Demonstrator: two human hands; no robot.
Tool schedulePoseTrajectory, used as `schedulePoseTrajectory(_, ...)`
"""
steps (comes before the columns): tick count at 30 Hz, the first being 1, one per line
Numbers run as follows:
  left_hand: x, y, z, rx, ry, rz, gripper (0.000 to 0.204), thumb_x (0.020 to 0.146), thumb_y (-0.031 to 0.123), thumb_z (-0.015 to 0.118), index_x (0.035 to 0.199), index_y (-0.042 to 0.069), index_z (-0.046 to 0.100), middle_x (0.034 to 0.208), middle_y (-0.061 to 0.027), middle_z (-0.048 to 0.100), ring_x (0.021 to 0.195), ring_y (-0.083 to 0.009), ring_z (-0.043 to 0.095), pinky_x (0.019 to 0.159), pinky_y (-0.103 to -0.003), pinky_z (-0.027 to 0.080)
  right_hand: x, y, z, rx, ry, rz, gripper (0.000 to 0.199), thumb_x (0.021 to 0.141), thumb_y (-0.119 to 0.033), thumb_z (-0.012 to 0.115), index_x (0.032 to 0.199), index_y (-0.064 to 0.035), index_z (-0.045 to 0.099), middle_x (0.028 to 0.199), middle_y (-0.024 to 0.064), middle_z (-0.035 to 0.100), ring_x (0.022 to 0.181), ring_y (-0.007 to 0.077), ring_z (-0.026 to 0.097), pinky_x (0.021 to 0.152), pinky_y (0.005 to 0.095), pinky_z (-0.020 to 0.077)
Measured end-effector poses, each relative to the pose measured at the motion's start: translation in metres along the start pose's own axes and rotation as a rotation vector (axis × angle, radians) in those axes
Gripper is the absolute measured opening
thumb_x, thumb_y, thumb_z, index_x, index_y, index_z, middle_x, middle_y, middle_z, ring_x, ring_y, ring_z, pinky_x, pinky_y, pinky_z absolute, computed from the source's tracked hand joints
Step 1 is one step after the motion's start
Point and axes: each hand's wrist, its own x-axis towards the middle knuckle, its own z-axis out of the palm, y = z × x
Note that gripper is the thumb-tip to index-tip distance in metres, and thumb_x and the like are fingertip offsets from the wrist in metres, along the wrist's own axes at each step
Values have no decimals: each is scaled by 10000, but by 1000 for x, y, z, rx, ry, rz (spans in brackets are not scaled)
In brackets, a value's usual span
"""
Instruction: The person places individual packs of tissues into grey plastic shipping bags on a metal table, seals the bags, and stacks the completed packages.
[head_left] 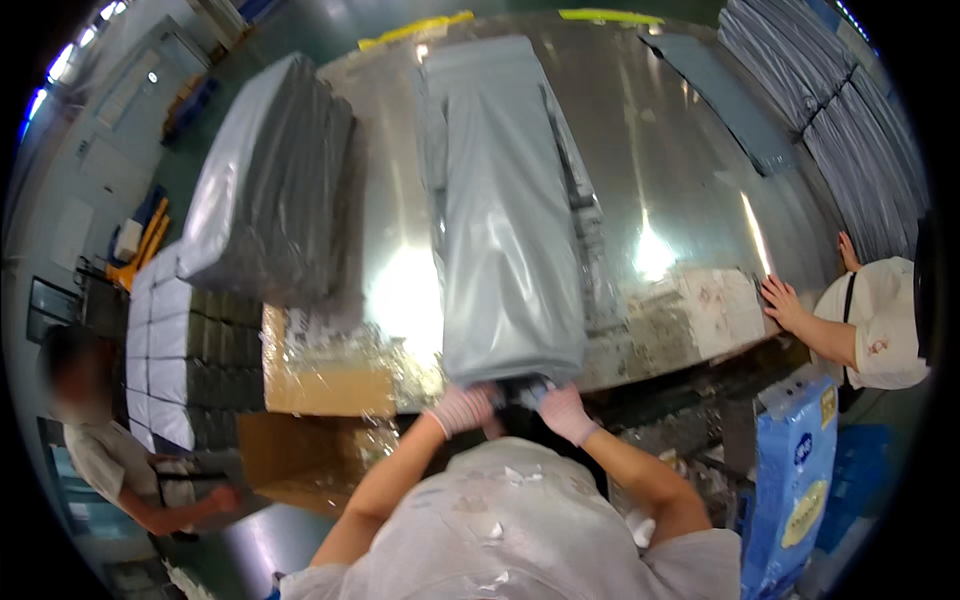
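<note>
A long grey plastic bag [510,220] lies lengthwise on the metal table in front of me, its surface smooth and shiny. More grey plastic sheets show beneath it along both sides. My left hand [462,410], in a pink-and-white knit glove, is closed at the left corner of the bag's near end. At the right corner, my right hand [566,412] in a matching glove is closed on the same end. Something dark shows between the hands, too unclear to name. The fingertips of both hands are partly hidden.
On the table [395,170], a tall grey-wrapped stack [260,175] stands left. A cardboard box [300,455] sits below the left edge. At right are a flat grey bag [725,105], bundled grey bags [850,120], a co-worker's hand [785,303] and a blue package [790,480]. Another person stands left.
</note>
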Motion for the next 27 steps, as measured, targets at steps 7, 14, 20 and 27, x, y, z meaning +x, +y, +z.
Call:
schedulePoseTrajectory(7,-54,-35,-5,-1256,-3,-674,264,901,267,512,953,29,613,609,-49,585,505,-121,556,467,-242,446,-52,38,-59,450,-185,791,133,824,-122,522,808,-11,593,668,162,559,594,291,515,578,365,425)
schedulePoseTrajectory(14,-79,-13,9,-1210,-162,-596,252,908,246,508,881,17,610,612,-48,591,526,-106,572,457,-229,413,-59,42,-86,691,77,892,342,770,-65,624,1092,21,548,924,128,622,830,174,577,779,297,471)
schedulePoseTrajectory(20,25,16,34,-463,108,-435,278,840,268,544,975,34,608,855,-195,620,836,-351,588,765,-432,457,-63,38,-58,762,-287,951,279,794,-24,529,1063,26,583,869,101,634,698,159,571,646,288,491)
schedulePoseTrajectory(27,59,63,24,-445,251,-17,191,798,223,570,917,81,615,822,-170,598,805,-340,578,701,-416,474,-61,28,-48,499,-307,627,257,780,22,509,1016,8,609,863,78,637,735,156,579,696,282,485)
